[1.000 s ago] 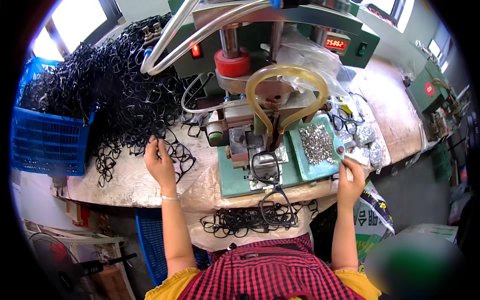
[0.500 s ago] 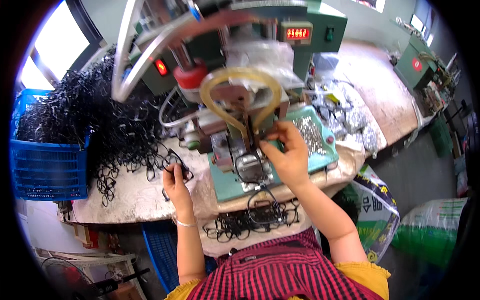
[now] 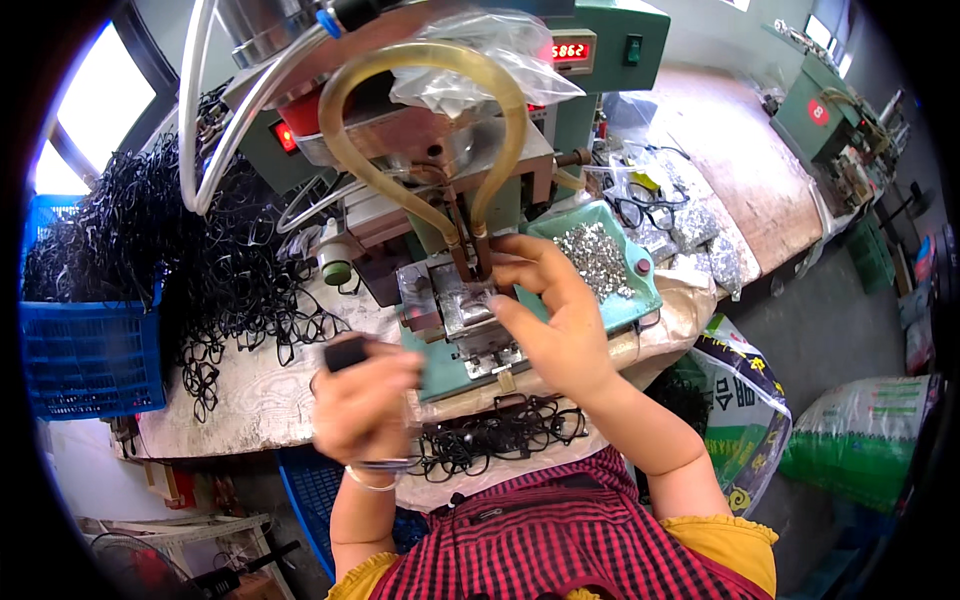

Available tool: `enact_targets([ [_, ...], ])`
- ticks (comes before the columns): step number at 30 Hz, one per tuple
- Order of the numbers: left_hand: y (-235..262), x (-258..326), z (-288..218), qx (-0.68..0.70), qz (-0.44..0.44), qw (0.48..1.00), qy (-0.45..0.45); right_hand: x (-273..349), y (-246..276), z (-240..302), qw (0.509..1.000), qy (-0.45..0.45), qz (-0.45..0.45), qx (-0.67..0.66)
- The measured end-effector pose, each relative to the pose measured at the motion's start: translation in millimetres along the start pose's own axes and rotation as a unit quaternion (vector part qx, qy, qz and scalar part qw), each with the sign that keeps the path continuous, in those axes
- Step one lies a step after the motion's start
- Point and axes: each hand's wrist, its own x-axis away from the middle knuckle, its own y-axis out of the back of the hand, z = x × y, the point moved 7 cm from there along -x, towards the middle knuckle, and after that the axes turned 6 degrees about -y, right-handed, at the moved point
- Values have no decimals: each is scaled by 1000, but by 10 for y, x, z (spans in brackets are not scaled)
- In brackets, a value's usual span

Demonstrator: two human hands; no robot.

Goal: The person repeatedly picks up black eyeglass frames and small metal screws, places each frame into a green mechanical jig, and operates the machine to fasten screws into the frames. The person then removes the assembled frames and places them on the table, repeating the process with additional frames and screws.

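Beside the silvery metal fixture (image 3: 468,308) of the green machine (image 3: 615,50), the right hand (image 3: 562,335) has its fingers spread, thumb apart from the others; contact cannot be told. Nearer the body, the left hand (image 3: 365,405) is blurred, its finger state unclear, with a dark block-like object (image 3: 345,353) against it. Black glasses frames (image 3: 490,430) lie below the near edge of the pale wooden desk (image 3: 265,400). Right of the fixture, a turquoise tray (image 3: 646,303) holds small silvery parts (image 3: 595,255); far left stands a blue plastic crate (image 3: 90,360).
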Motion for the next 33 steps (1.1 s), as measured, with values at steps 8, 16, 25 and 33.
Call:
enact_targets([
  [8,-599,66,27,-12,197,976,-88,-113,1190,-710,802,62,-178,567],
  [16,-555,166,-61,-67,200,976,-44,-79,1257,-648,844,120,-213,476],
  [25,1208,1492,994,-578,334,677,310,20,1635,-1061,956,-61,-287,4],
  [33,1670,1101,1347,-19,-46,855,515,-306,1402,-1158,965,-4,-263,-4],
])
